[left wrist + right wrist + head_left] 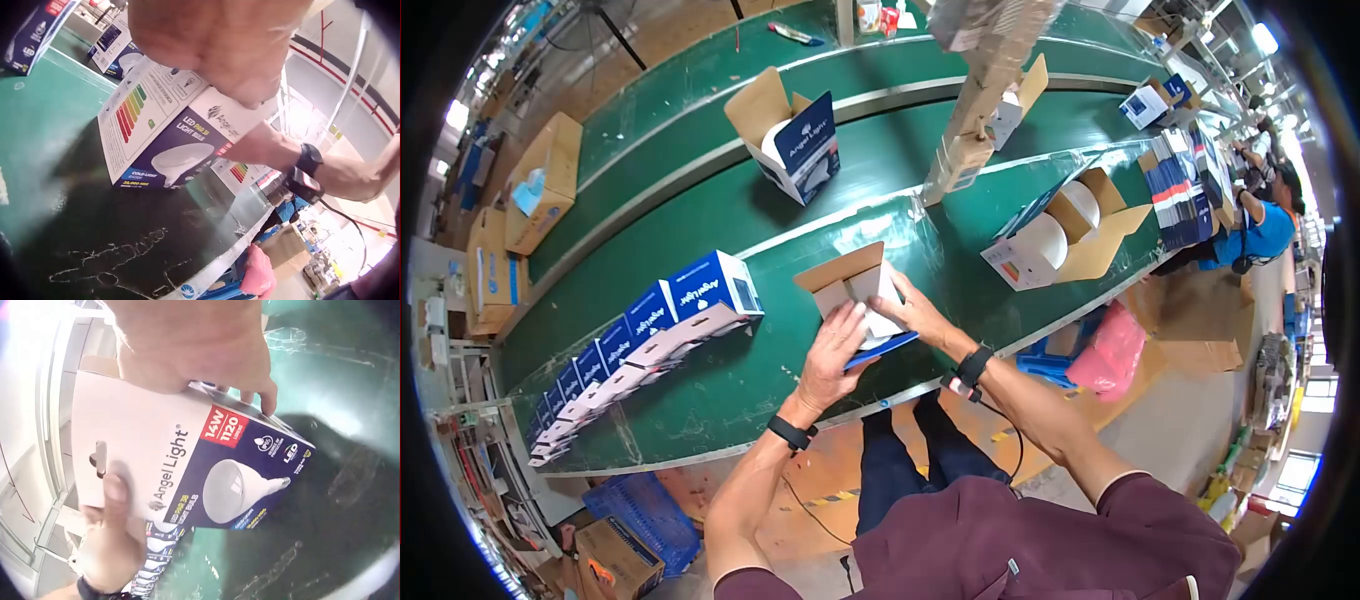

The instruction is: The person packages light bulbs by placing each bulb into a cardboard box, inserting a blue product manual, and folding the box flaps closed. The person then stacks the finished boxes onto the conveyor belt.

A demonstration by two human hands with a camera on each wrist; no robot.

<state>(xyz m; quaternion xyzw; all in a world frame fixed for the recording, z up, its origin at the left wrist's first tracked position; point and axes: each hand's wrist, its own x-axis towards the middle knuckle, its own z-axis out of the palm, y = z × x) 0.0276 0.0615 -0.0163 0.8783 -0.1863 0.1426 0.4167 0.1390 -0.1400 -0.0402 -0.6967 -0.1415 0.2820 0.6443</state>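
Observation:
A white and blue Angel Light bulb box (pixel 884 350) with raised brown flaps stands on the green table, tilted, near its front edge. Over its left side lies the left hand (pixel 837 345), fingers across the top opening; in the right wrist view the thumb of the left hand (pixel 112 540) presses beside the slot in the box's white flap (pixel 134 425). The right hand (pixel 915 308) holds the opposite side, its fingers bent over the edge. In the left wrist view, the box (pixel 187 140) shows its printed bulb under the left hand (pixel 212 44). What lies inside is mostly hidden.
A row of blue and white boxes (pixel 640 335) stands to the left. Behind is an open box (pixel 808 150); to the right, another holds round white pieces (pixel 1040 245). A post (pixel 965 145) rises behind the hands. Flat cartons (pixel 1180 190) and a person in blue (pixel 1265 235) are far right.

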